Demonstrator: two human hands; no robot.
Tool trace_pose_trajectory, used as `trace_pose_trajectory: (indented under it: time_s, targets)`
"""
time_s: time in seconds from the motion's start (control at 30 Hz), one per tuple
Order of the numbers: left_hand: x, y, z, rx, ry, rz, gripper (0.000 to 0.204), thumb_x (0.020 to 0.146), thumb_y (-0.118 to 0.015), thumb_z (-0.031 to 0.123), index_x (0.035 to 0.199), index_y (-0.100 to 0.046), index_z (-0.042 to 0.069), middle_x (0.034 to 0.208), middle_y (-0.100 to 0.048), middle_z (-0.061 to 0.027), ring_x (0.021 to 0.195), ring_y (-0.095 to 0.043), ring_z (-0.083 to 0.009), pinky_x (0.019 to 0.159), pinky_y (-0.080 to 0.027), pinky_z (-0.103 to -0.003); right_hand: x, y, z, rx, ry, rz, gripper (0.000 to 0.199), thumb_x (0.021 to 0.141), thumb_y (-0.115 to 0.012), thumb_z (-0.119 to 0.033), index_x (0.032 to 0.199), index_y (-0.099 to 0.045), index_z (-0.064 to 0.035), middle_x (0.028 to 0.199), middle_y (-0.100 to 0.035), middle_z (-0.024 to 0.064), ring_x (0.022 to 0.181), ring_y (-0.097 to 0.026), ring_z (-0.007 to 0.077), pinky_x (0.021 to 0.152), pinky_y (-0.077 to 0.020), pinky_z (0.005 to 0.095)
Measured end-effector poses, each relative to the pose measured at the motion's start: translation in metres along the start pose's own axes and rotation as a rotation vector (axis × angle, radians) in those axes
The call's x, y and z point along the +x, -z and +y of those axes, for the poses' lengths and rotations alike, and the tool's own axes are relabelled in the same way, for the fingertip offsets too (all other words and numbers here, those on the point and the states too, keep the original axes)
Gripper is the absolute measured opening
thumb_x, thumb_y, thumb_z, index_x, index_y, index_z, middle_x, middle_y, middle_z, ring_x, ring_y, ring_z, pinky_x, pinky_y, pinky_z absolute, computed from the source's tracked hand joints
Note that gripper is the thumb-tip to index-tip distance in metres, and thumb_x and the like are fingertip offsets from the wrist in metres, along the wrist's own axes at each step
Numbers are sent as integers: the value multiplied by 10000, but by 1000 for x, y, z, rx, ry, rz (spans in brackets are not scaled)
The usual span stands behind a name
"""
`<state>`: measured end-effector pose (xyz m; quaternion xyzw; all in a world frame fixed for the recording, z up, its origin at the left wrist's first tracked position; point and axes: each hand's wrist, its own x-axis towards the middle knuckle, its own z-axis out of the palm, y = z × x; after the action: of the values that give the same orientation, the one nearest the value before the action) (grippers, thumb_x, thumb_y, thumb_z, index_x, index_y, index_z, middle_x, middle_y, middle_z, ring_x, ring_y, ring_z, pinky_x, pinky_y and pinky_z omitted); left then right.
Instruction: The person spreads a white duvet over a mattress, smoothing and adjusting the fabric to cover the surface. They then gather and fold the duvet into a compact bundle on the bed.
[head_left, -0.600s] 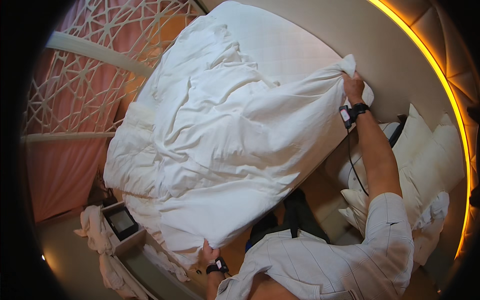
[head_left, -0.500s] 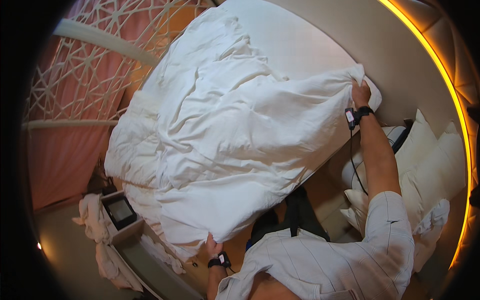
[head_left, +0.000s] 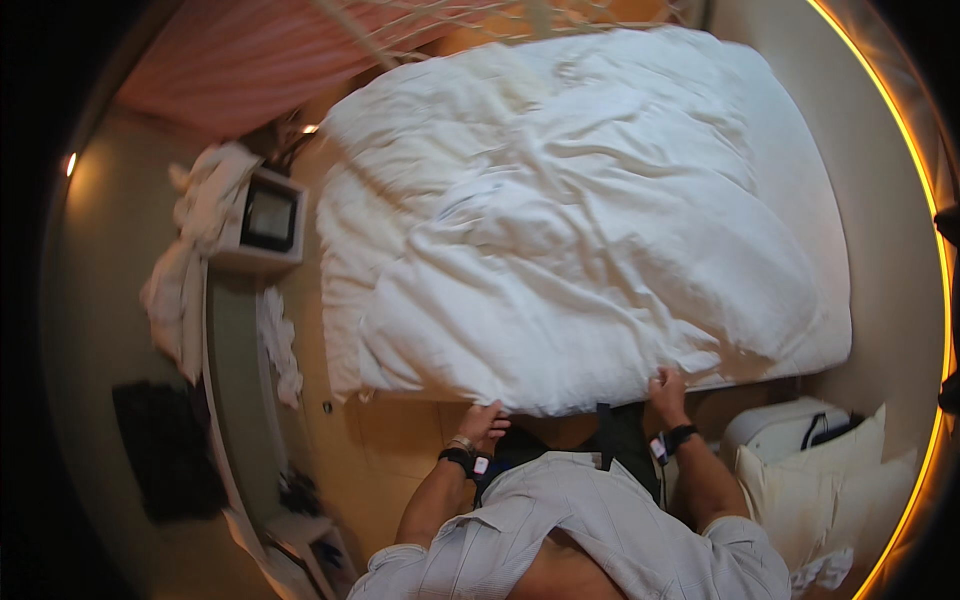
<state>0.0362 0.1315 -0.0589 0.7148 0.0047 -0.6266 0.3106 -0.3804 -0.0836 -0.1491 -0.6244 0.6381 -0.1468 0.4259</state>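
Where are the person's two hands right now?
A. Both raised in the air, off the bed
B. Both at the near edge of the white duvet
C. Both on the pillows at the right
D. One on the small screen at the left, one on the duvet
B: the left hand and right hand both grip the near edge of the duvet.

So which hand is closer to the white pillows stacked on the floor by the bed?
The right hand. It grips the white duvet edge just up and left of the pillows; the left hand holds the same edge farther left.
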Motion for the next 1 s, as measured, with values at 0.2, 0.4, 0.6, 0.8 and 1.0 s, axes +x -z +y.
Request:
trace_pose_trajectory:
  time_s: [0.2, 0.4, 0.6, 0.8, 1.0]
  targets:
    - [-38, 155, -107, -326, -109, -84, 380, 1046, -614, 346, 1303, -600, 66, 1043, -691, -90, 847, -698, -183, 730, -616, -317, -80, -135, -139, 48, 21, -632, 379, 922, -693, -212, 1206, -644, 33, 896, -734, 137, 795, -702, 208, 714, -577, 357]
    - [-106, 343, -308, -893, -126, 535, 340, 1016, -638, 281, 1270, -568, 66, 1036, -667, -109, 803, -698, -257, 689, -622, -443, -101, -258, -256, -315, 26, -884, 358, 924, -708, -207, 1189, -663, 29, 930, -744, 122, 781, -706, 199, 692, -578, 347]
    - [-164, 396, -537, -977, -61, 642, 295, 1031, -528, 330, 1090, -620, 56, 921, -669, -151, 756, -688, -299, 632, -596, -438, -89, -386, -338, -173, -67, -1017, 346, 918, -725, -214, 1179, -648, 0, 879, -697, 92, 709, -697, 193, 571, -550, 338]
    - [-192, 340, -523, -1024, -31, 445, 259, 983, -601, 336, 982, -610, 77, 888, -681, -160, 782, -690, -363, 691, -581, -502, -103, -475, -410, -261, -14, -1124, 252, 937, -704, -264, 1001, -681, -21, 801, -660, 62, 641, -663, 182, 537, -527, 329]
    - [-166, 380, -444, 154, -52, 592, 243, 894, -685, 286, 890, -644, 47, 900, -684, -192, 838, -668, -424, 725, -536, -512, -27, -559, -378, -1311, 1441, -1165, 156, 834, -723, -322, 829, -743, -167, 847, -728, 24, 803, -708, 221, 691, -563, 390]
